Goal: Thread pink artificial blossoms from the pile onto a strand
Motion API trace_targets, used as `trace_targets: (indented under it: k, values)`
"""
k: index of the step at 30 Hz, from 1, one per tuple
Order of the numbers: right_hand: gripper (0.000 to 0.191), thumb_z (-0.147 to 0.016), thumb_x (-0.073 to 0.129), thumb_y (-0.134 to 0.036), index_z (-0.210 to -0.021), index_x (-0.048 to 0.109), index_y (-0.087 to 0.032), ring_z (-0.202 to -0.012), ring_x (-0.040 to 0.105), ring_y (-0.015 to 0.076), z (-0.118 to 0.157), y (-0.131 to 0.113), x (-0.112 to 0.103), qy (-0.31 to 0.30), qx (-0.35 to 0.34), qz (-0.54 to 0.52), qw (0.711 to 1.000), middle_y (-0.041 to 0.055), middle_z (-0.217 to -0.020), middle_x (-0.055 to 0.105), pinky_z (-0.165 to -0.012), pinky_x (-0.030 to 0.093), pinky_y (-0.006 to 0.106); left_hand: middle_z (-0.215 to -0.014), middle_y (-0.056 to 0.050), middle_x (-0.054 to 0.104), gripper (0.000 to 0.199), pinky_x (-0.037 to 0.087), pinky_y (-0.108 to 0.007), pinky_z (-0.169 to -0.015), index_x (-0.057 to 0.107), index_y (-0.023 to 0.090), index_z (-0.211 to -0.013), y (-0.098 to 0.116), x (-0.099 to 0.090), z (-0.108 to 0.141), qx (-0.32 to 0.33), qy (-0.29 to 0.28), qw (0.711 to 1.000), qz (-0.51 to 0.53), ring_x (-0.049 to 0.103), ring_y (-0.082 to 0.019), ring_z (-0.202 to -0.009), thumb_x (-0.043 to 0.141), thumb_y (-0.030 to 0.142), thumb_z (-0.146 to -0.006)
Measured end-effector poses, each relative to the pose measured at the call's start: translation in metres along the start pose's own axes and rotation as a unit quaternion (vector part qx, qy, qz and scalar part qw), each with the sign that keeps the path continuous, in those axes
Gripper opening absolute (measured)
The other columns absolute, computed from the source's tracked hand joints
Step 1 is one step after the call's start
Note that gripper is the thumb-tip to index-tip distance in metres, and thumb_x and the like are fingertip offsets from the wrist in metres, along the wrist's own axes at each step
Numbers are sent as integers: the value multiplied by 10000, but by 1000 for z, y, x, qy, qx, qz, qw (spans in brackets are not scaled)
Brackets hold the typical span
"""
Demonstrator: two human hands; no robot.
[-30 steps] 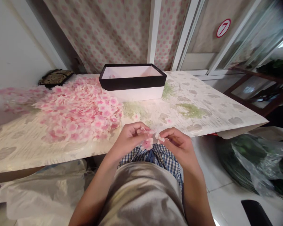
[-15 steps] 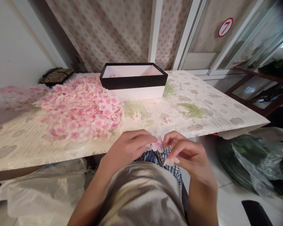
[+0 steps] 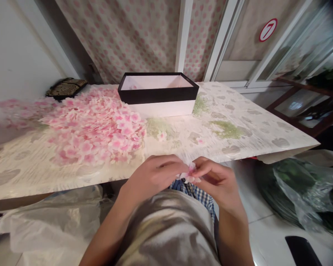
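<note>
- Left hand (image 3: pixel 155 171), one: I am curling its fingers narrowly at the left side of the pink blossoms (image 3: pixel 189 173) (my own knuckles are hiding the pinch, so I cannot tell how firm it is).
- Right hand (image 3: pixel 218 181), one: I am closing thumb and forefinger on the right side of the same blossoms.
- Pink blossoms, small cluster: I am holding them above my lap (image 3: pixel 204 195), just off the near edge of the table (image 3: pixel 277 122).
- Handling, advised: by my judgement, such thin petals are calling for fingertips only, the left steadying, the right doing the fine part, neither squeezing the rims.
- Stock, petal pile (image 3: pixel 97 125): lying on the table's left part, spreading from the far edge towards the near one.
- Container, black-and-white box (image 3: pixel 162 109): standing by the far edge, beside the pile (touching or not, I cannot tell).
- Sundries: green tufts (image 3: pixel 227 129) are lying in front of the box and to its right; two loose flowers (image 3: pixel 201 141) are lying closer to the near edge.
- Changes since half a second ago: my right hand, then apart from the left's cluster with a pale blossom at its fingertips, is now meeting that cluster; the left is staying much as it was; pile, box and tufts are keeping their places.
</note>
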State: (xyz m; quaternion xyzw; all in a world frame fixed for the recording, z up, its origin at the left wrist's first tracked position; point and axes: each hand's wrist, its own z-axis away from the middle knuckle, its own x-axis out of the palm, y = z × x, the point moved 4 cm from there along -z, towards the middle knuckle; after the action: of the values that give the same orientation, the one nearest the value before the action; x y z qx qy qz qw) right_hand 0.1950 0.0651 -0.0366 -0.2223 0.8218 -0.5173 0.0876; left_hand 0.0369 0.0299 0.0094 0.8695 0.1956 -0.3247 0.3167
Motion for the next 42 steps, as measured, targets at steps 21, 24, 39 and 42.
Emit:
trace_targets:
  k: [21,24,39,42]
  values:
    - [45,-845,630,-183,-827,615,-222,-763,590,139,-2,17,-5,8,52,109,993,-2,-795,615,-696,462,263,-934,-50,685,241,501,-219,-715,622,174,-990,-7,11,0,5,-16,998,-52,653,-139,-819,450,36,-893]
    - [76,-817,654,-165,-801,607,-223,-780,606,139,-3,25,-10,29,60,121,990,-6,-804,629,-719,466,265,-859,-18,683,197,477,-200,-669,618,184,-931,-17,2,2,-31,51,994,-87,645,-122,-750,492,44,-874]
    - [86,-720,714,-151,-743,678,-226,-726,627,138,-10,43,-33,84,69,78,991,-2,-754,674,-671,485,263,-1118,-128,625,285,419,-420,-995,645,113,-1109,-83,-19,14,-250,111,907,-319,508,-288,-1095,490,97,-870]
    - [94,-706,742,-159,-706,671,-221,-685,610,123,-9,49,-39,111,79,50,989,-12,-723,674,-647,470,249,-1055,-78,658,267,420,-426,-947,693,170,-1024,-76,-15,4,-218,93,911,-336,506,-276,-1062,498,73,-871]
